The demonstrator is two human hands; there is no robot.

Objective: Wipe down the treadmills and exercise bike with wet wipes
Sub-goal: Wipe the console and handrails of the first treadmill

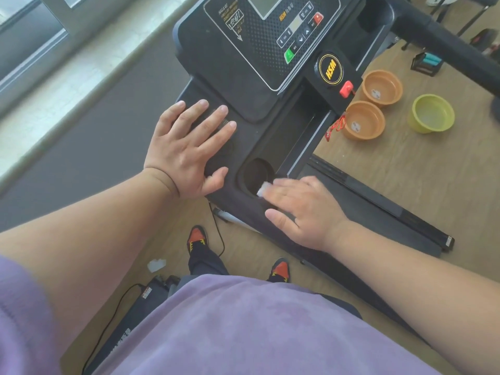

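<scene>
On treadmill (273, 109), hands flat, right (300, 209) pressing wipe (263, 189)

Home gym — treadmill (270, 77), dumbbells (428, 62)

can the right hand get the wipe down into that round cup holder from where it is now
Probably yes. The right hand presses the wet wipe flat at the rim of the cup holder, whose opening is uncovered. The left hand rests further up the treadmill console, out of the way.
</scene>
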